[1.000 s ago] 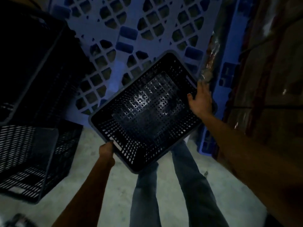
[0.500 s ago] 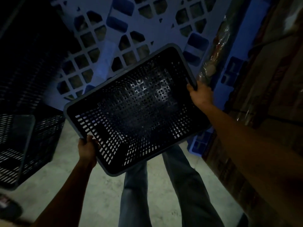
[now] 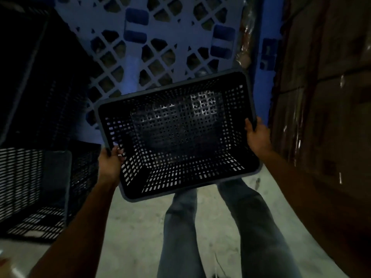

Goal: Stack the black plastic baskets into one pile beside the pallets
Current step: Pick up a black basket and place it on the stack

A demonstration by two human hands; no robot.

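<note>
I hold a black perforated plastic basket (image 3: 176,135) in the air in front of me, its open side facing me. My left hand (image 3: 109,163) grips its left rim near the lower corner. My right hand (image 3: 257,135) grips the right rim. A blue plastic pallet (image 3: 160,43) stands on edge right behind the basket. On the floor at the left sits another black basket (image 3: 36,189), open side up, with more dark baskets (image 3: 30,77) looming above and behind it.
Wrapped cardboard boxes (image 3: 325,97) form a wall along the right. A second blue pallet edge (image 3: 267,53) shows between the pallet and the boxes. My legs in jeans (image 3: 220,227) stand on the pale concrete floor (image 3: 130,227).
The basket has turned from a diagonal tilt to nearly level and sits further right in view. Both hands kept their grip on opposite rims; the view swung left, bringing in more of the floor basket.
</note>
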